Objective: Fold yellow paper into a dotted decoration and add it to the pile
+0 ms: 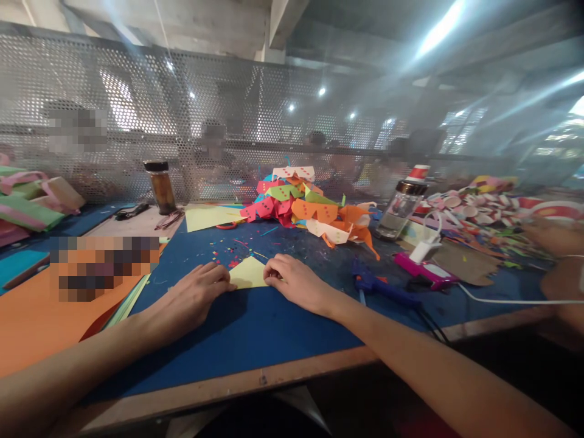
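Observation:
A pale yellow sheet of paper (250, 273), showing as a triangle, lies on the blue tabletop (255, 328) between my two hands. My left hand (210, 285) is closed on its left corner, fingertips pressed together. On the opposite corner, my right hand (288, 277) pinches the paper with bent fingers. Small coloured scraps (232, 250) are scattered just behind the sheet. Beyond them is a heap of coloured paper mask shapes (314, 210) with dots on them. My fingers cover both lower corners of the sheet.
A blue glue gun (383, 287) and a magenta power strip (426, 271) lie to the right. Orange sheets (41, 316) are at the left. A dark-lidded bottle (162, 188) and a glass bottle (396, 210) stand behind. Another person's arm (561, 243) reaches in at the right.

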`<state>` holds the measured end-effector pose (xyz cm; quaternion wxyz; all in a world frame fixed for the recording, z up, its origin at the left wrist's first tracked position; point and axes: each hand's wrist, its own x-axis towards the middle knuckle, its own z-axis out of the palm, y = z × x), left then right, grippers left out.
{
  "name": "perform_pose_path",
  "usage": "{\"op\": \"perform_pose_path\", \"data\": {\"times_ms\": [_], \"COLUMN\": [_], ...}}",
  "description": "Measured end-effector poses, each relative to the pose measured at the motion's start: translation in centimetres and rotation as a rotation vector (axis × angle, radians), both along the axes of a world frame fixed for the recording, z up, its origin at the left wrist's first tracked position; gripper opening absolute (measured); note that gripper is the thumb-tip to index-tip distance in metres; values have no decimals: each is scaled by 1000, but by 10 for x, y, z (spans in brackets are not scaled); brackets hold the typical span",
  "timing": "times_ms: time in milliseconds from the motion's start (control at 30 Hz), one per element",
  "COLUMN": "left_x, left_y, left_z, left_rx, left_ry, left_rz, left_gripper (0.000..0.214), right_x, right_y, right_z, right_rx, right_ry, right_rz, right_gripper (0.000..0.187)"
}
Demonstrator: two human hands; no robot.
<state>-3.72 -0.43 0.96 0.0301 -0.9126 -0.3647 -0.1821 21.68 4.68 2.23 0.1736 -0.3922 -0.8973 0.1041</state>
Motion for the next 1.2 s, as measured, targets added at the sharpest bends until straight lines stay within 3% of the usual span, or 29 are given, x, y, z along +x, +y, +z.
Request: {"op": "perform_pose_path", "data": {"times_ms": [533,633,700,800,933,1200], "left_x": [2,3,4,5,6,6], "left_y": [-2,-1,-1,-3,-4,-3], "left_z": [-6,-6,-5,-4,-3,-5], "left_rx": [-35,-33,-26,-12,9,13], "left_ry": [118,127,133,145,150,150], "left_rz": [61,66,70,69,65,83], "left_gripper": [37,36,35,34,35,36], "right_x": [22,22,16,2,-13,-14], "right_y": [6,-1,-11,-30,-44,-43], "right_z": [8,7,6,4,4,1], "right_rx": [-139,-48,118,271,326,336], "right_ry": [-29,-77,-111,-164,-206,-211], "right_rz": [11,28,50,179,210,180], "right_gripper": [28,35,35,28,30,31]}}
